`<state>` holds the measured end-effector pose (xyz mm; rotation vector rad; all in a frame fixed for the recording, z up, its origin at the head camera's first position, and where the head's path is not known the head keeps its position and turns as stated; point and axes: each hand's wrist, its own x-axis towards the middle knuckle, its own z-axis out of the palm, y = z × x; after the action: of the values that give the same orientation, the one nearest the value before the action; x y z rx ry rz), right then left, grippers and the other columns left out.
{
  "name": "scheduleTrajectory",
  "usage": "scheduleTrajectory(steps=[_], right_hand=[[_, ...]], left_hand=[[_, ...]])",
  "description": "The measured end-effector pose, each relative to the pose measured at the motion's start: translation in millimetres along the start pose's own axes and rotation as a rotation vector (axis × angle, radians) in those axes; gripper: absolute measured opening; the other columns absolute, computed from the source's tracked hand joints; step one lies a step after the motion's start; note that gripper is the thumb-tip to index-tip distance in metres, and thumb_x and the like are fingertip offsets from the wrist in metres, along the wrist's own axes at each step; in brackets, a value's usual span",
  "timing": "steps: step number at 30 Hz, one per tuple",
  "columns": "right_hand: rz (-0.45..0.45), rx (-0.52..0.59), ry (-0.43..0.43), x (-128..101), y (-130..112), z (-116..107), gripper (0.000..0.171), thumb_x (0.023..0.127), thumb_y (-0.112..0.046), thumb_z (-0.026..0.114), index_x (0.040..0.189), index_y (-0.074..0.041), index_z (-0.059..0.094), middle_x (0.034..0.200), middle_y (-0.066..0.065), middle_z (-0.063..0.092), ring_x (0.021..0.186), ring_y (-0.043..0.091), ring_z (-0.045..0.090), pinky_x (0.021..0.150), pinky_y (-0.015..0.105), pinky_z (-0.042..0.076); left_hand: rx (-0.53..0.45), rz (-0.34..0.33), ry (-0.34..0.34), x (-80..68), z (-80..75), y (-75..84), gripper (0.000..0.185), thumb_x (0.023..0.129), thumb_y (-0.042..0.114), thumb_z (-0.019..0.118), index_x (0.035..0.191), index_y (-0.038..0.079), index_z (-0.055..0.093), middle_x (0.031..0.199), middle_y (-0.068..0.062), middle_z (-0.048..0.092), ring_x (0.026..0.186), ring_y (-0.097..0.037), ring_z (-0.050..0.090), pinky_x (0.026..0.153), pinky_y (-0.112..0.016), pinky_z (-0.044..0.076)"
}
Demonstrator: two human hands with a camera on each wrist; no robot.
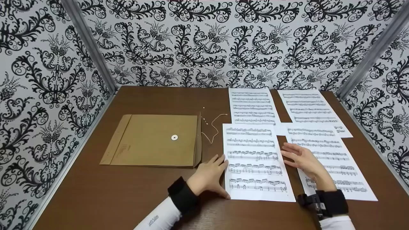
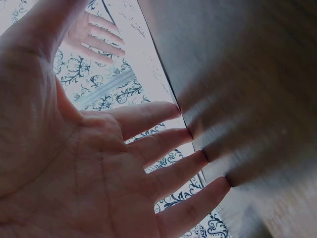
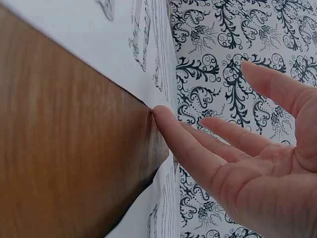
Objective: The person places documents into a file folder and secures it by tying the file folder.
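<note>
In the head view a sheet of music (image 1: 255, 153) lies on the brown table between both hands. My left hand (image 1: 209, 175) is at its left edge, fingers spread and straight; the left wrist view shows those fingertips (image 2: 185, 134) resting on the tabletop along the paper's edge. My right hand (image 1: 302, 159) stands at the sheet's right edge, palm turned inward. In the right wrist view one straight fingertip (image 3: 161, 113) touches down at the paper's edge, while the other fingers of the right hand (image 3: 262, 163) are extended. Neither hand grips anything.
Left of the sheet lies a brown envelope (image 1: 153, 140) with a white round button (image 1: 174, 137) and a loose string (image 1: 218, 127). More music sheets lie behind (image 1: 252, 105), at the back right (image 1: 311, 107) and under my right forearm (image 1: 338, 159). Patterned walls (image 1: 204, 41) surround the table.
</note>
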<state>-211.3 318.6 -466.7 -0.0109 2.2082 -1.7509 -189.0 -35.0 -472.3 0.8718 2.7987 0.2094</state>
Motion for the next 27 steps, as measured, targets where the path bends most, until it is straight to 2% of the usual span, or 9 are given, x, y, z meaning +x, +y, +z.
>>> scheduleTrajectory(steps=[15, 23, 27], right_hand=[[-0.003, 0.07, 0.003, 5, 5, 3, 0.079, 0.105, -0.018, 0.058, 0.159, 0.013, 0.008, 0.165, 0.038, 0.01, 0.108, -0.011, 0.06, 0.1, 0.021, 0.056], [0.013, 0.031, -0.001, 9, 7, 10, 0.079, 0.105, -0.02, 0.058, 0.16, 0.011, 0.01, 0.165, 0.037, 0.016, 0.11, -0.011, 0.058, 0.1, 0.02, 0.055], [0.031, -0.011, 0.019, 11, 6, 15, 0.078, 0.104, -0.021, 0.059, 0.16, 0.009, 0.013, 0.165, 0.035, 0.02, 0.118, -0.004, 0.059, 0.1, 0.02, 0.055]], left_hand=[[-0.019, 0.001, -0.004, 0.1, -1.1, 0.3, 0.118, 0.063, 0.064, 0.09, 0.156, 0.012, 0.041, 0.167, -0.009, 0.036, 0.155, -0.031, 0.037, 0.11, -0.052, 0.05], [-0.024, -0.005, -0.007, 1.1, 1.2, -0.8, 0.119, 0.062, 0.065, 0.09, 0.157, 0.012, 0.041, 0.168, -0.008, 0.035, 0.155, -0.031, 0.036, 0.111, -0.053, 0.05], [-0.048, -0.011, -0.012, 0.9, 1.3, -1.0, 0.12, 0.062, 0.064, 0.091, 0.157, 0.012, 0.04, 0.169, -0.008, 0.034, 0.156, -0.031, 0.035, 0.111, -0.055, 0.049]])
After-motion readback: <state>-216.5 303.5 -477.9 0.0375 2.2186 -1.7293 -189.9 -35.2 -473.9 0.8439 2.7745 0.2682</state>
